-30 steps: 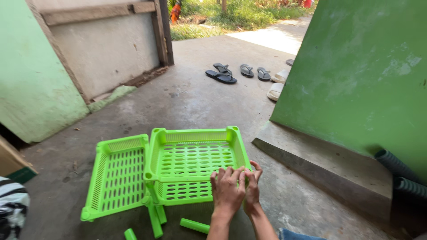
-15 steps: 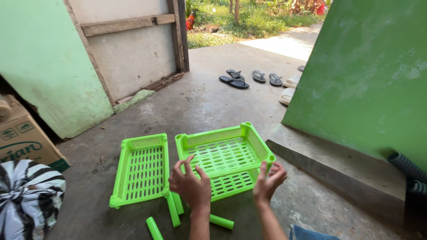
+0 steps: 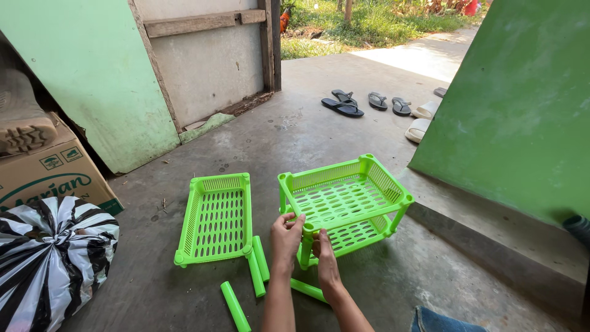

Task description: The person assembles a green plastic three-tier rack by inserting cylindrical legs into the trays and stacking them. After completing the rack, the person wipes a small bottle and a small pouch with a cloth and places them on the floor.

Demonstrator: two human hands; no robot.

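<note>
A: What's the biggest thing down there?

B: The concrete floor (image 3: 381,80), grey and rough. On it stands a lime-green plastic rack (image 3: 345,197), two slotted trays stacked on corner posts. Its long axis runs from near left to far right, toward the green wall (image 3: 522,104).

A: And beside it?

B: A striped black-and-white plastic bag (image 3: 46,258) at the far left, cut off by the frame edge, with a cardboard box (image 3: 52,172) behind it. Just left of the rack lies a loose tray (image 3: 216,218), flat, long axis pointing away from the person.

A: The hands?

B: Both at the rack's near corner. The left hand (image 3: 286,237) pinches the upper tray's rim; the right hand (image 3: 324,249) closes round the corner post (image 3: 305,249), upright, mostly hidden by fingers.

A: Smaller pieces?

B: Round green tubes (image 3: 235,305) lie loose on the floor near the loose tray. Another is partly hidden under the right wrist. Sandals (image 3: 343,106) lie well beyond.
</note>
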